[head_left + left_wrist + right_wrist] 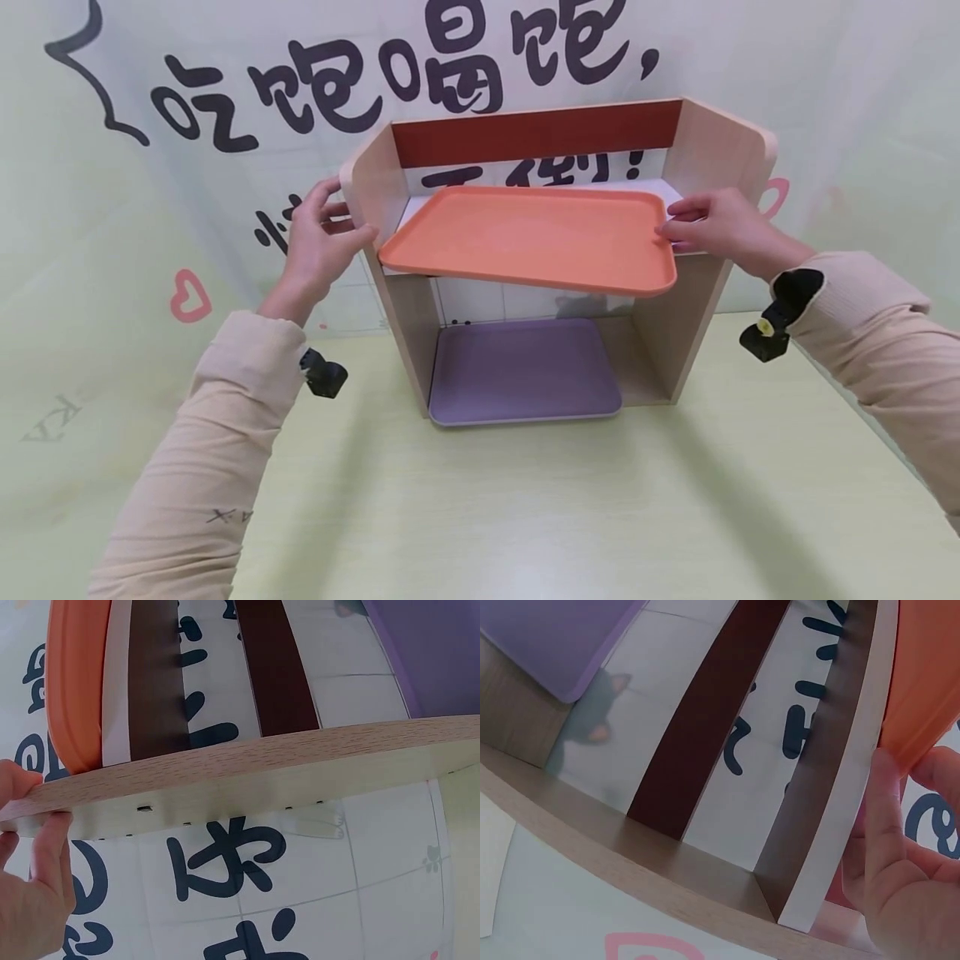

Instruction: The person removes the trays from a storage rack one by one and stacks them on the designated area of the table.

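Observation:
An orange tray (540, 237) lies over the upper shelf of a small wooden rack (408, 333), its right end tipped up and jutting forward. My right hand (720, 225) pinches the tray's right edge between thumb and fingers, also seen in the right wrist view, where the hand (907, 855) is beside the white shelf edge (832, 825). At the rack's left side panel, my left hand (322, 242) grips the front edge, thumb inside and fingers outside. In the left wrist view the left hand (45, 862) pinches that panel (225, 765) beside the orange tray (75, 682).
A purple tray (525, 371) lies on the rack's lower level, its front edge slightly past the base. The rack stands on a pale table (525, 500) against a wall covering (225, 208) with large dark characters. A dark red board (540, 133) spans the rack's top back.

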{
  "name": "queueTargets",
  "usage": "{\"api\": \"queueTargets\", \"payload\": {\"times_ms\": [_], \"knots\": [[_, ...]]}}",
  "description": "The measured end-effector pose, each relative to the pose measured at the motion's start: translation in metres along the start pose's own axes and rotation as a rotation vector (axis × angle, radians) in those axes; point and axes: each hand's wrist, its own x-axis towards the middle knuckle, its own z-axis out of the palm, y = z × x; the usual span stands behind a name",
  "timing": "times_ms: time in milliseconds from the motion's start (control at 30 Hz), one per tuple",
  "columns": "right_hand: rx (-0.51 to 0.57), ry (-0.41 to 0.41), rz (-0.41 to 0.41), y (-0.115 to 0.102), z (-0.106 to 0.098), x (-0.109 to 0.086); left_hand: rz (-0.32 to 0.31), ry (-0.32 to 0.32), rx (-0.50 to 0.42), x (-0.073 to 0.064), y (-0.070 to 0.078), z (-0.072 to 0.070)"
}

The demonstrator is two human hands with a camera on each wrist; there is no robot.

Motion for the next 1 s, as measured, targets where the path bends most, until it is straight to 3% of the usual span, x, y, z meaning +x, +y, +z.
{"api": "queueTargets", "payload": {"times_ms": [300, 600, 867, 1000], "knots": [[0.020, 0.044, 0.052, -0.001, 0.007, 0.004, 0.001, 0.012, -0.002, 0.001, 0.000, 0.000], [-0.009, 0.066, 0.065, -0.002, 0.009, -0.006, -0.001, 0.004, -0.017, 0.001, -0.001, 0.000], [0.151, 0.070, 0.061, 0.001, 0.012, -0.015, -0.012, -0.006, -0.009, 0.000, 0.001, -0.001], [0.255, 0.046, 0.097, 0.003, 0.013, -0.022, -0.017, -0.009, -0.010, 0.000, 0.000, 0.000]]}}
